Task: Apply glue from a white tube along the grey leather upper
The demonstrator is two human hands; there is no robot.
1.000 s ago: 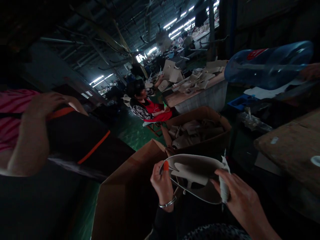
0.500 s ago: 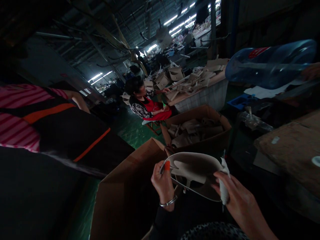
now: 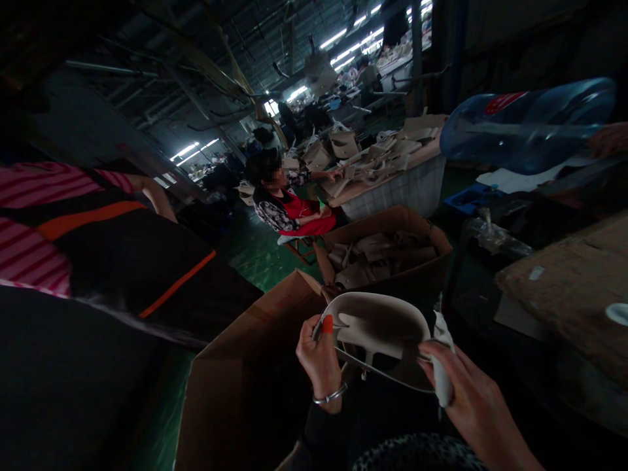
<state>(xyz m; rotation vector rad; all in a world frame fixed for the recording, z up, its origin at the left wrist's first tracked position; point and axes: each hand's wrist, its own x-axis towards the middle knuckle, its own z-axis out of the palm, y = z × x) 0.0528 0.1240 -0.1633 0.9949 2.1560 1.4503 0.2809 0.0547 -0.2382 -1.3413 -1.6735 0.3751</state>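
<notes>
We see a dim workshop, and the biggest thing beside our grip is the open cardboard box (image 3: 255, 366) just left of and below our hands, its brown wall tilted toward us. Beyond the grip sits a second carton (image 3: 392, 255) heaped with pale cut pieces, and farther off a seated person in a red apron (image 3: 289, 209) faces a long table (image 3: 392, 176) piled with more of them. Far left of the grip a co-worker's dark apron with orange trim (image 3: 127, 261) fills the view; up and to the right lies a blue water jug (image 3: 530, 124) on its side. Between our hands is the pale oval piece (image 3: 383, 327) — held up in front of us over the box's edge, its long axis running left to right from one hand to the other, its broad face turned toward us and slightly up. Our left hand (image 3: 321, 363) rises from below with the wrist bent, bracelet at the wrist, thumb and fingers pinched shut on the piece's left end. Our right hand (image 3: 466, 392) reaches in from the lower right, fingers curled around a small white tube-like tool (image 3: 441, 366) — held roughly upright against the piece's right end.
</notes>
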